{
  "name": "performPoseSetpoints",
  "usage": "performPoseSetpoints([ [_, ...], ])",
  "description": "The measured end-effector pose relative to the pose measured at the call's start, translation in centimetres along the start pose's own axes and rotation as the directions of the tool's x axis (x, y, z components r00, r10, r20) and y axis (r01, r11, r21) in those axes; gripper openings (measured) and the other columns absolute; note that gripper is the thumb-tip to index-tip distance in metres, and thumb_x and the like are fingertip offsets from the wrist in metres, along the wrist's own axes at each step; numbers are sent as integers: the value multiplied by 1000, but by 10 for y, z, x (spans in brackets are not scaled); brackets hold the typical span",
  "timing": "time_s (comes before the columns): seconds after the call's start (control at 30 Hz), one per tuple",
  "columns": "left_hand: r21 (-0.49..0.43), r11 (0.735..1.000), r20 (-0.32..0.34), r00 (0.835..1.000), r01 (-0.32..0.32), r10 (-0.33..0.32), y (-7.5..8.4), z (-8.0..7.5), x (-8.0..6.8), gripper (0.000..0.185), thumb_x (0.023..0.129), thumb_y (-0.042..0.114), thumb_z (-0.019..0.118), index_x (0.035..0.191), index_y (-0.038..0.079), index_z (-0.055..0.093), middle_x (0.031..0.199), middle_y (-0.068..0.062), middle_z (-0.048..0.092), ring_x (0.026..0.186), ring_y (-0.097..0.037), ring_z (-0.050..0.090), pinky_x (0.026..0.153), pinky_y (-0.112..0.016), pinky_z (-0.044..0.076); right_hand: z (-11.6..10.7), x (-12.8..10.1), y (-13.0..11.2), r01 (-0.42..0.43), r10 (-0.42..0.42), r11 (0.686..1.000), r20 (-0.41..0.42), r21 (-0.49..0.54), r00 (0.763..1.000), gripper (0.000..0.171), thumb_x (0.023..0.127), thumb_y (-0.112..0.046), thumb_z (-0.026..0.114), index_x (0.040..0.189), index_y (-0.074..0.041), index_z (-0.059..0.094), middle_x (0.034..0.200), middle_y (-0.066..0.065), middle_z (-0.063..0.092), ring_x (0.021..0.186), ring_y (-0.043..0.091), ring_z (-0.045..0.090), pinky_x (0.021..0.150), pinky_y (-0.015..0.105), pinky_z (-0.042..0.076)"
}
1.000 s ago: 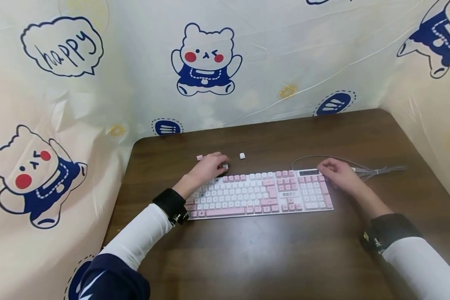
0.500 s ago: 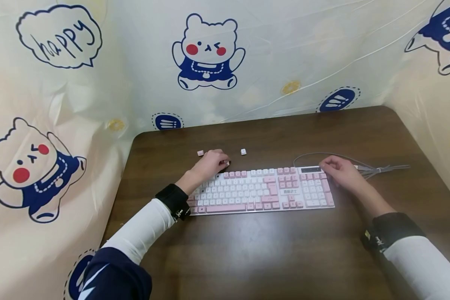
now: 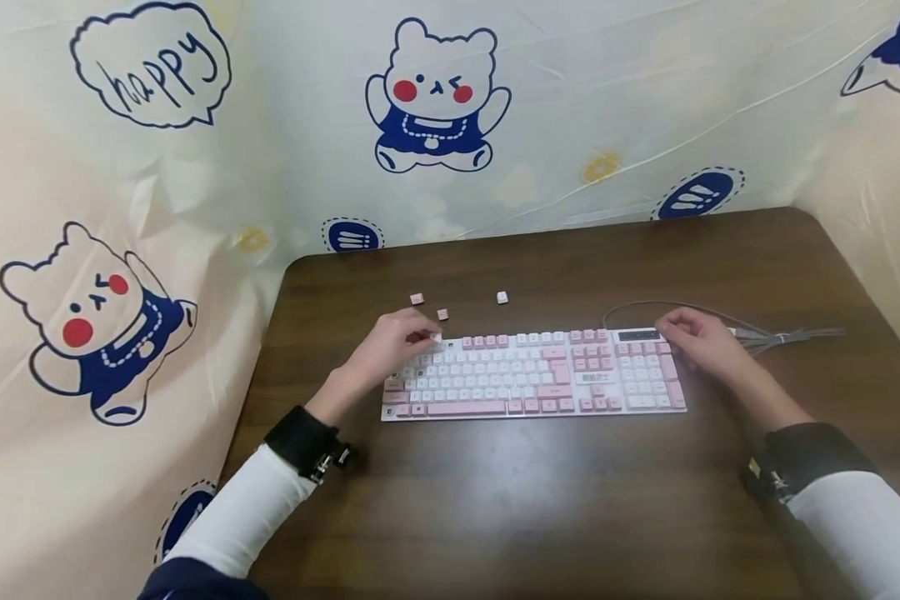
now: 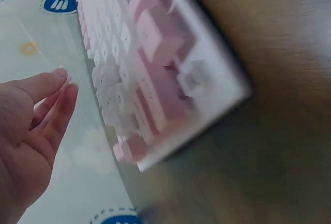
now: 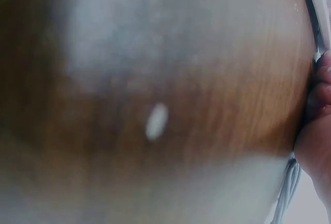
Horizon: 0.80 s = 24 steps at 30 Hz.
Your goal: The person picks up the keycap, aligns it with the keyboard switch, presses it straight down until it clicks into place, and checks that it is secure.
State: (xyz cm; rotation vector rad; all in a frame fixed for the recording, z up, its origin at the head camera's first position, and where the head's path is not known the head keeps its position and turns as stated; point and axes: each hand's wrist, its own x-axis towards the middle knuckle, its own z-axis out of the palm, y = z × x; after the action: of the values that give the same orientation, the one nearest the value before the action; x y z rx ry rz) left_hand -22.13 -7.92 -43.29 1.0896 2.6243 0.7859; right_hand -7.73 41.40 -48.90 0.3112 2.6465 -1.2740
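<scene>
A pink and white keyboard (image 3: pixel 487 408) lies on the brown table. My left hand (image 3: pixel 386 348) is over its far left corner, thumb and fingertips pinching a small white keycap (image 3: pixel 437 337). In the left wrist view the left hand (image 4: pixel 33 131) is beside the keyboard (image 4: pixel 217 74), and only a whitish bit of the keycap shows between the fingertips. A bare switch (image 4: pixel 194 78) shows at one keyboard corner. My right hand (image 3: pixel 705 340) holds the keyboard's far right corner between thumb and curled fingers; the right wrist view shows part of this hand (image 5: pixel 316 131).
Two pinkish keycaps, one farther left (image 3: pixel 417 298) and one nearer (image 3: pixel 442 314), lie behind the keyboard. A white keycap (image 3: pixel 502 297) lies to their right. A bundled grey cable (image 3: pixel 783 337) rests beyond the right hand. Printed cloth (image 3: pixel 540 100) hangs behind the table.
My left hand has moved left and nearer the keyboard's corner with the white keycap, uncovering a pinkish keycap on the table. My right hand stays at the far right corner. The head view has shifted slightly.
</scene>
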Motion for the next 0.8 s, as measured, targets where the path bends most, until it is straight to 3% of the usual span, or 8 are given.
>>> performPoseSetpoints([
  [0.17, -22, 999, -20, 999, 24, -25, -3, 3, -32, 22, 94, 9, 78, 116, 8, 78, 104, -4, 71, 89, -17, 63, 82, -35, 58, 1, -1, 2, 8, -8, 1000, -1, -2, 1000, 59, 107, -54, 51, 134, -3, 56, 74, 8, 56, 58, 28, 55, 51, 35, 44],
  [0.3, -3, 1000, -39, 999, 19, -19, -6, 9, -47, 20, 93, 9, 79, 113, 8, 76, 100, -3, 69, 87, -15, 64, 79, -34, 58, 2, 0, 2, 18, -18, 1000, -9, -3, 1000, 58, 107, -54, 50, 134, -3, 56, 73, 8, 55, 57, 28, 55, 50, 36, 43],
  [0.63, 81, 996, -67, 997, -36, 42, -10, 22, -55, 19, 92, 8, 80, 111, 9, 76, 99, -1, 68, 85, -14, 61, 79, -33, 57, 1, -2, 1, 20, -20, 1000, -8, 0, 1000, 59, 107, -54, 49, 135, -2, 56, 75, 10, 55, 59, 28, 56, 52, 36, 44],
  [0.8, 121, 988, -94, 990, -94, 105, -12, 25, -58, 16, 93, 8, 79, 109, 8, 80, 100, -3, 73, 88, -15, 64, 82, -35, 58, 1, -2, 2, 18, -18, 1000, -13, -6, 1000, 59, 107, -54, 49, 135, -2, 56, 76, 9, 56, 60, 28, 57, 52, 36, 45],
])
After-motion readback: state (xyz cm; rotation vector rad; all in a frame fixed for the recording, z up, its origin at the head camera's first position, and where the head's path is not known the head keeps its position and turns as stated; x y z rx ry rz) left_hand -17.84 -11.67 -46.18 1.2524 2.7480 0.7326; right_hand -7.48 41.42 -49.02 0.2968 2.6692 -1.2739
